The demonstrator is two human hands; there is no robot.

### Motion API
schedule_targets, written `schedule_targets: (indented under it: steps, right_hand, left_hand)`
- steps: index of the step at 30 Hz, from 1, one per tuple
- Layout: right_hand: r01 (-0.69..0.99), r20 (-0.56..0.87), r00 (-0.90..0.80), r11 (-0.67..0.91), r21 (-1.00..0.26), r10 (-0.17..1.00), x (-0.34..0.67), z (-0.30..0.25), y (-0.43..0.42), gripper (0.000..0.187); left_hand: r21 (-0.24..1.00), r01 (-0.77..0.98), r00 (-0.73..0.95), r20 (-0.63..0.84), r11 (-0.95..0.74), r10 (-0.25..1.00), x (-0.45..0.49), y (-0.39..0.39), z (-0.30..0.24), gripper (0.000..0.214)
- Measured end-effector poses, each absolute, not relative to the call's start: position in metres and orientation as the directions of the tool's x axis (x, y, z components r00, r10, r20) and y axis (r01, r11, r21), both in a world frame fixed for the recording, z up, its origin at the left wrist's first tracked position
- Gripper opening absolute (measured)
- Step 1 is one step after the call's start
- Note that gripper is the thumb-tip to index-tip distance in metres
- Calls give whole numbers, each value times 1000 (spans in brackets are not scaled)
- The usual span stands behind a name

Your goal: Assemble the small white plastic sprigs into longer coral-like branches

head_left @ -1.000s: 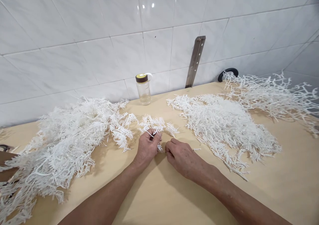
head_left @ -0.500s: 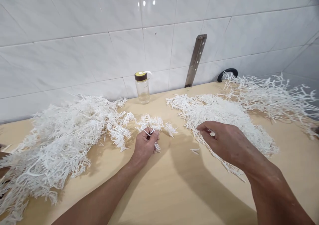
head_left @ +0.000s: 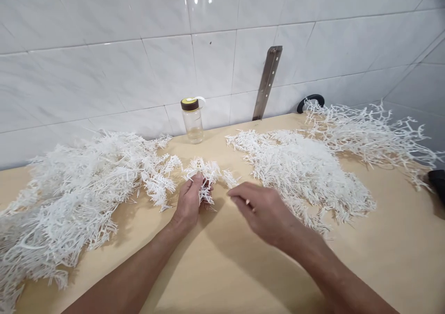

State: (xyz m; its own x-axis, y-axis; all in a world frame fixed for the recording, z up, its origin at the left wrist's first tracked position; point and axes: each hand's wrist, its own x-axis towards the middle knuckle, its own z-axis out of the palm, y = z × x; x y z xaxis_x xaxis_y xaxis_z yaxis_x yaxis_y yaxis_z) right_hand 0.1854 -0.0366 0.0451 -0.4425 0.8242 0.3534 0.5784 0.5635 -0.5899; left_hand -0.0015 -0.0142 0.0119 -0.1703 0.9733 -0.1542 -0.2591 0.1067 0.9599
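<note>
My left hand [head_left: 189,200] is closed around a white branched plastic sprue [head_left: 206,193], its thin prongs sticking out past the fingers. Just behind it lies a small heap of similar white sprues [head_left: 201,165], partly covered by the hand. My right hand [head_left: 262,207] is closed in a pinch a short way to the right, above the table. Small pale tips [head_left: 249,203] show between its curled fingers; the rest of what it grips is hidden. Beyond and right of that hand spreads a flat pile of thin white plastic pieces [head_left: 302,165].
A large heap of white sprues [head_left: 79,198] covers the table's left side. Bare branched runners [head_left: 375,128] lie at the back right, by a black ring [head_left: 311,101]. A clear bottle [head_left: 193,124] and a metal bracket [head_left: 267,83] stand along the tiled wall. A black object [head_left: 437,184] sits far right.
My right hand has moved left, from the edge of the right pile to near my left hand. My left hand has turned, with its thumb now over the sprue. The view has shifted slightly right.
</note>
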Motion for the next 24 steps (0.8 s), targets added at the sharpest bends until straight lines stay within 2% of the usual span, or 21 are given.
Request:
schedule_targets:
  steps: [2,6,11,15,21,24]
  right_hand:
    - [592,274,-560,609,-528,782,165,31,-39,22]
    - [753,96,-524,513,-411,846,142,8,-39,15]
    - [761,114,-548,551,-343,828,139,3,-35,18]
    - [787,57,-542,530,-315,838,160,13,-32,18]
    - [926,-82,-329,304,-225,941,235,30,-20,27]
    - [948,-30,-224,211,-237,974,264,42,-16,24]
  left_hand:
    - [944,-312,-132,-150,103,980,-3,-12,14,45]
    - [905,-397,-7,-168,151,986,-7,-8,18,40]
    - [878,-441,100,-158,186,982,-11,-8,19,36]
    - [861,-452,151,-183,233,971,-14,-7,20,34]
    - [846,-457,209,-197,274,958,-17,-3,17,32]
    - [870,-427,201,-173,246,964,-18,-2,15,32]
